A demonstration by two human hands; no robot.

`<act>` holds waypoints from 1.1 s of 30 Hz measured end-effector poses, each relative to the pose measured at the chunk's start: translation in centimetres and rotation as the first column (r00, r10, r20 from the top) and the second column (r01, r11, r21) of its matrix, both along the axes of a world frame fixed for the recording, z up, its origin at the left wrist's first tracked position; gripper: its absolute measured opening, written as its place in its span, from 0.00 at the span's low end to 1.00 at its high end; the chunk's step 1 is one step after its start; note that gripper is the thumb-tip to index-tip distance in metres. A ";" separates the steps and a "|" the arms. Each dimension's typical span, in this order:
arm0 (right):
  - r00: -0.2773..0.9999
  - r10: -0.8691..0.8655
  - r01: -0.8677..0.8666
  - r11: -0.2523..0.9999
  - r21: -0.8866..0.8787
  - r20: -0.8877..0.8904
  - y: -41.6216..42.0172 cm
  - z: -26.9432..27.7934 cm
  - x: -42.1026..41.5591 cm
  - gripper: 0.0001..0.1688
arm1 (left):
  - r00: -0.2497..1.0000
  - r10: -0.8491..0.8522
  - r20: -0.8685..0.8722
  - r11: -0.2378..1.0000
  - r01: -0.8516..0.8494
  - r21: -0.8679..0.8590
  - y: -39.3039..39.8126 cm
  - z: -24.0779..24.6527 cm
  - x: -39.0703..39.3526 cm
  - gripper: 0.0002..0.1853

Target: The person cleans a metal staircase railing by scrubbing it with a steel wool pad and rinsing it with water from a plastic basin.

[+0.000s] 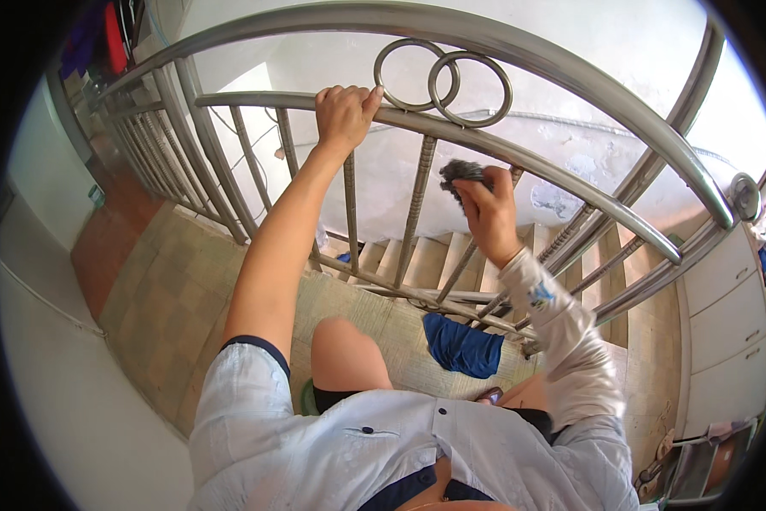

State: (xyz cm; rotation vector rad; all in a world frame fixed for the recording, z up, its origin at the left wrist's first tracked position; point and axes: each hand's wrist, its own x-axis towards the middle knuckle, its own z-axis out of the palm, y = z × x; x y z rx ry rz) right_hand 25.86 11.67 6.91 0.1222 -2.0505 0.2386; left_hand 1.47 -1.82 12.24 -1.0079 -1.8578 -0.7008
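My left hand (346, 117) grips the lower horizontal rail (255, 99) of a stainless steel stair railing, just left of two interlocking metal rings (444, 83). In my right hand (490, 211) is a dark grey scouring pad (461, 177), which looks like steel wool. The pad is at the height of the railing's upright bars, below the rail and close to a ribbed baluster (416, 211). Whether it touches a bar I cannot tell. Above both hands curves the thick top handrail (383, 18).
A dark blue cloth (463, 345) lies on the tiled floor (159, 287) by the railing's foot. Beyond the bars, stairs (444, 259) run beside a wall with peeling paint (552, 198). A white drawer cabinet (728, 332) stands at the right; sandals (656, 457) lie near it.
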 end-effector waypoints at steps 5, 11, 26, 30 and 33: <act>0.828 0.146 -0.478 -0.321 -0.818 -0.541 -3.7 -2.5 -0.6 0.09 | 0.999 0.037 0.006 0.999 -0.037 0.016 -0.9 -0.4 0.0 0.27; 0.510 -0.055 -0.787 -0.432 -0.440 -0.858 -2.7 -1.1 -4.6 0.13 | 0.999 0.003 -0.037 0.996 0.000 0.089 0.1 -0.8 -0.3 0.29; 0.834 0.194 -0.551 0.271 -0.789 -0.516 -2.4 -3.0 -8.7 0.15 | 0.991 0.048 -0.128 0.998 -0.042 0.051 -0.1 -1.3 -1.6 0.27; 0.752 -0.238 -0.647 -0.447 -0.618 -0.615 -1.4 -4.9 -9.1 0.06 | 0.990 0.053 -0.132 0.998 -0.048 0.039 0.0 -1.0 -1.0 0.28; 0.465 -0.457 -0.694 -0.720 0.009 -0.758 3.4 -4.1 -9.7 0.13 | 0.992 0.033 -0.118 0.999 -0.028 0.036 0.3 -0.7 -1.0 0.27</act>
